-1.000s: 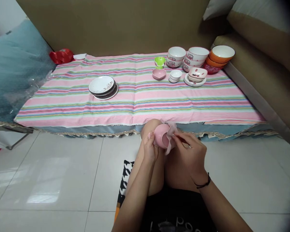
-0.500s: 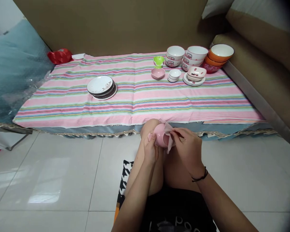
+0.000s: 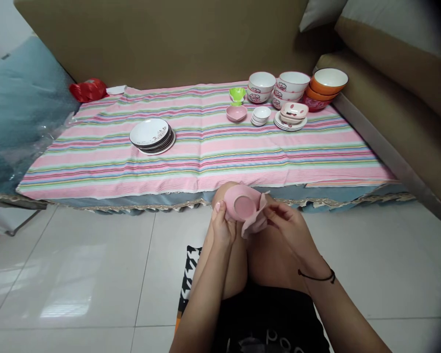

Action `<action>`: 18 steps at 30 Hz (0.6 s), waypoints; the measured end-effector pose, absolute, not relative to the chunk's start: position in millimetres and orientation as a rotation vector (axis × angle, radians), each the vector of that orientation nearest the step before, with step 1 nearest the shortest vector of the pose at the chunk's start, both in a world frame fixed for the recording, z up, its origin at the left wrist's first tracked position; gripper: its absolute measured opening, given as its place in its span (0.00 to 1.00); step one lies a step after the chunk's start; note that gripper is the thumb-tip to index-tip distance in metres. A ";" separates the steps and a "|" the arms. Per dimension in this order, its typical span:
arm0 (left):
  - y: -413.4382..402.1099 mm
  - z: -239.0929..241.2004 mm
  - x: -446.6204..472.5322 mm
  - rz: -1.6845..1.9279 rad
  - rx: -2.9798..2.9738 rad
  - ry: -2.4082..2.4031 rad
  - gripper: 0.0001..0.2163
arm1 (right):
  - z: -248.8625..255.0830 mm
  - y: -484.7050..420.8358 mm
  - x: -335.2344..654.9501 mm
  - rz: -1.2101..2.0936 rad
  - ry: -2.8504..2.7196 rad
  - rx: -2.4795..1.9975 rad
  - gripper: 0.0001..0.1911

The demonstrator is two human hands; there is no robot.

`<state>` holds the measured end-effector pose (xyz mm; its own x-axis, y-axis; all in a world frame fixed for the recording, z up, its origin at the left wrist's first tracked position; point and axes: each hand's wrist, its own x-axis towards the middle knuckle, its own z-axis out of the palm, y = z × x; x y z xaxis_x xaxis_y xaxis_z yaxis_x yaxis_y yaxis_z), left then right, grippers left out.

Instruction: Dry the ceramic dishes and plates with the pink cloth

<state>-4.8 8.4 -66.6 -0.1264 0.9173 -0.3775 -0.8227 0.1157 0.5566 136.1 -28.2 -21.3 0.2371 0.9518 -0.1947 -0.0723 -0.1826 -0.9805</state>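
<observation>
Above my knees a pink bowl (image 3: 241,202) is tilted so that its underside and round foot ring face me. My left hand (image 3: 223,224) grips the bowl's left edge, closed on it. A thin pale pink cloth (image 3: 256,223) lies against the bowl's right side, pinched in the fingers of my right hand (image 3: 284,219). The inside of the bowl is hidden from me.
On the striped cloth (image 3: 206,147) stand a plate stack (image 3: 150,133), a pink heart-shaped bowl (image 3: 236,113), a green dish (image 3: 237,95), small white dishes (image 3: 260,115), patterned bowls (image 3: 261,86) and orange bowls (image 3: 329,81). A red bundle (image 3: 88,90) lies back left.
The pink bowl has turned so that its base now faces me. My right hand and the cloth have shifted slightly down and right along its edge. The view has moved a little.
</observation>
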 end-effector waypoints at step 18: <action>-6.8 -55.1 -6.0 1.232 0.761 0.875 0.17 | -22.5 -19.8 108.9 0.497 -1.576 -1.407 0.18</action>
